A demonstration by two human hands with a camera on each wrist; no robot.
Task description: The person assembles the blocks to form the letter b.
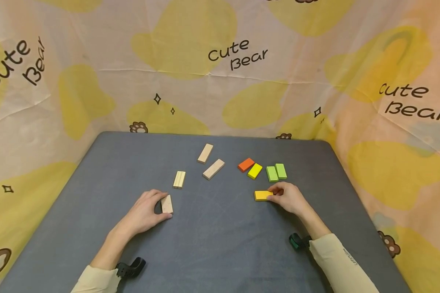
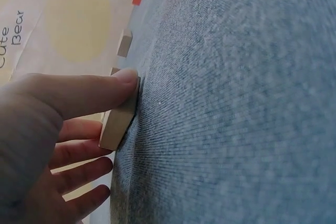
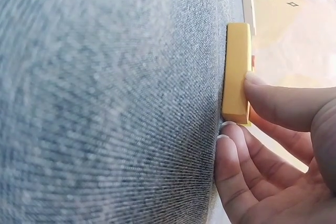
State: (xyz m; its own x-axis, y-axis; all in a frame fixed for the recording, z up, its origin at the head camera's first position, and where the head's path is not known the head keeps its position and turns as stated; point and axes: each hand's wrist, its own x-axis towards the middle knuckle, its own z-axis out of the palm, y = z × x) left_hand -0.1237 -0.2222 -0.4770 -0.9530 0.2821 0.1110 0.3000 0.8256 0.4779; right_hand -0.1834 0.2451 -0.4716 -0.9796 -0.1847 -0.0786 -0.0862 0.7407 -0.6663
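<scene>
Over on the person's left, the left hand [image 1: 146, 211] pinches a plain wooden block [image 1: 167, 205], thumb at its near end, fingers at the far; the right hand [image 1: 287, 197] grips one end of an orange-yellow block [image 1: 262, 195]. Both blocks rest on the grey tabletop [image 1: 220, 248], well in from its edges — a broad stretch between them. The cloth backdrop [image 1: 190, 36] reads "Cute Bear" — three times over.

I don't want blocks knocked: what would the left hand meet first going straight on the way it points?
Past the wooden block it holds, the left hand would probably meet the striped block; depth is hard to judge.
</scene>
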